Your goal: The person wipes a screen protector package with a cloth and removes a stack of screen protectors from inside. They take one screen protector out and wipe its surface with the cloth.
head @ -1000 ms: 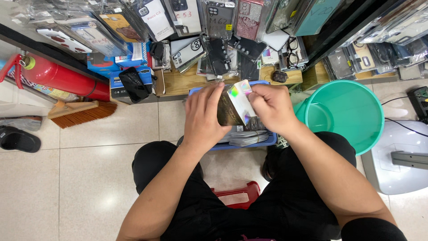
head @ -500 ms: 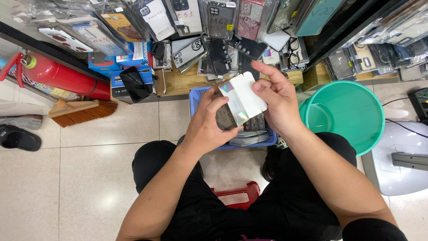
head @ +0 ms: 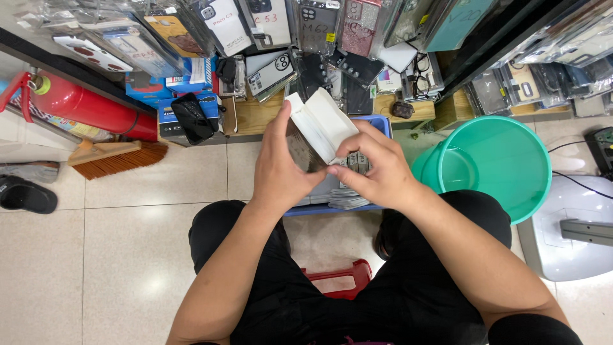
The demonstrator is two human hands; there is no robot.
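Above the blue crate (head: 380, 125), between the knees of the seated person, a dark phone case (head: 299, 145) with a white insert (head: 322, 122) is held up in both hands. The left hand (head: 280, 167) is closed around the case's back and lower edge; the right hand (head: 375, 167) is pinched, thumb against fingertips, on the insert's lower corner, with the remaining fingers loosely curled.

Risks noted: the insert appears held by one corner only, so a slip would likely drop it into the crate or onto the tiled floor (head: 115, 255). A bent or creased insert is judged possible if it is pulled at an angle.

Count: one case and one insert in hand, one crate, one green bucket (head: 504, 160), one red fire extinguisher (head: 89, 105), one brush (head: 118, 156), one black sandal (head: 27, 195). Packaged cases on the shelf (head: 255, 118) are too numerous and overlapped to be counted.
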